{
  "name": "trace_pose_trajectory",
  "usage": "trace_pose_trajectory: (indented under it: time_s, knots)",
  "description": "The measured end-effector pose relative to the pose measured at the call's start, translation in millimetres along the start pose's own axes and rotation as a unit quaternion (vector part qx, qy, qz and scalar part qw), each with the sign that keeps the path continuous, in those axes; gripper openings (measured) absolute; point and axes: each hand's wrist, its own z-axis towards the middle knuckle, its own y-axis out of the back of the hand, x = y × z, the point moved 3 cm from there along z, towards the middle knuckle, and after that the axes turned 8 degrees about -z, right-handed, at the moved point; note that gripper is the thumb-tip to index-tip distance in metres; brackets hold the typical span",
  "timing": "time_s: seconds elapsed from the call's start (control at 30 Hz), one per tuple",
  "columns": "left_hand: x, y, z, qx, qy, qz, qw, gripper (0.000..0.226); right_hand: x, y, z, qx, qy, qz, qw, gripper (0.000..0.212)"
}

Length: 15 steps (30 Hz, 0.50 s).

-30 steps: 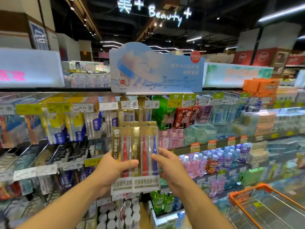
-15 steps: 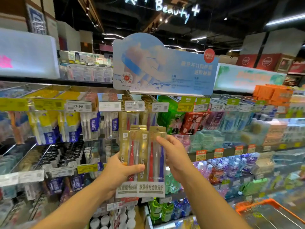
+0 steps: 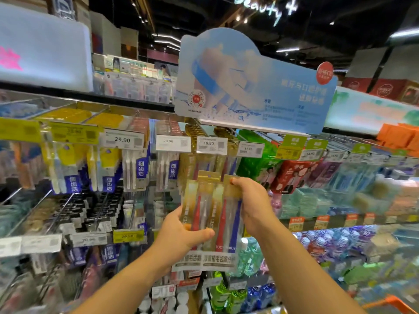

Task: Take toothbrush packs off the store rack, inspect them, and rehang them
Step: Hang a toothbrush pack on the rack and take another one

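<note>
Two gold toothbrush packs (image 3: 213,214) with red and blue brushes are held side by side in front of the rack. My left hand (image 3: 181,234) grips the lower left of the packs, thumb across the front. My right hand (image 3: 251,205) pinches the upper right edge of the right pack near its gold header. The packs' tops sit just below a row of matching gold packs (image 3: 204,159) hanging on pegs under the 19.90 price tag (image 3: 211,145).
Yellow and white toothbrush packs (image 3: 136,168) hang on pegs to the left. Green and red boxes (image 3: 283,175) sit to the right. A blue display sign (image 3: 249,87) juts out above. An orange basket rim (image 3: 392,301) shows at bottom right. Bottles (image 3: 229,293) stand below.
Both hands have lifted the two packs up toward the gold row. My right hand slid from the pack's middle up to its top right corner. The view has tilted up and closer.
</note>
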Motion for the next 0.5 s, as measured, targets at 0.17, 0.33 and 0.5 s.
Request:
trace_pose_trajectory:
  time_s: [0.17, 0.33, 0.5]
  knots:
    - [1, -1, 10, -0.003, 0.007, 0.0, 1.0, 0.109, -7, 3, 21, -0.023, 0.007, 0.001, 1.0, 0.015]
    - [-2, -1, 19, -0.007, 0.008, -0.012, 1.0, 0.057, -12, 9, 48, -0.017, -0.015, 0.026, 0.999, 0.018]
    - [-4, 0, 23, -0.04, 0.016, -0.002, 0.999, 0.075, -18, 24, 78, -0.025, -0.038, 0.066, 0.997, 0.022]
